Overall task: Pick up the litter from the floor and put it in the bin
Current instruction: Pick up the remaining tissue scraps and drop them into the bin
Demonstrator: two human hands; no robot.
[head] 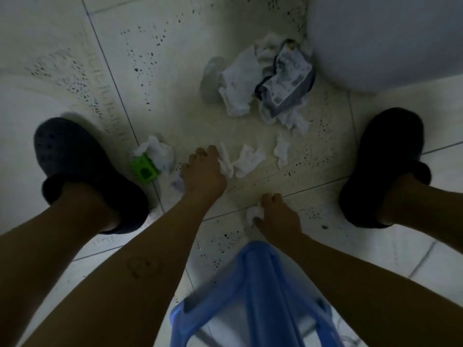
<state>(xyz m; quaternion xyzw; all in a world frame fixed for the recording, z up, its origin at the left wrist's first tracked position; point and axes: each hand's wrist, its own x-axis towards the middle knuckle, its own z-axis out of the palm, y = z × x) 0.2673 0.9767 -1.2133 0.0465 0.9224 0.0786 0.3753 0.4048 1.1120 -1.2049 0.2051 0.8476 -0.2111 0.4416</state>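
Right hand (276, 215): curled shut around a small white tissue wad (253, 214), held just above the floor tiles (313, 171). Left hand (204, 171): fingers bent down onto a thin white tissue strip (225, 164); looks like a pinch in progress, full closure not confirmed.

Landmark: green plastic piece (144, 169).
- Left hand just to its right.
- Crumpled tissue (157, 151) touching it, on its far side.
- Two loose tissue scraps (248, 160) (281, 150) further right, past the left hand.
- Main heap, white tissue plus a grey printed wrapper (285, 78), well beyond and to the right, against a pale rounded body (388, 41). Possibly the bin; cannot tell.
- Blue plastic stool (255, 296) nearest the camera.

Risks, as judged:
- Thin tissue may tear or slip out if only partly pinched.
- Right hand is full; adding more could spill the wad.
- Small scraps are easily missed in dim light against pale tiles.
- Dark slippers (82, 166) (385, 161) flank the litter; a shifted foot could trap a piece.
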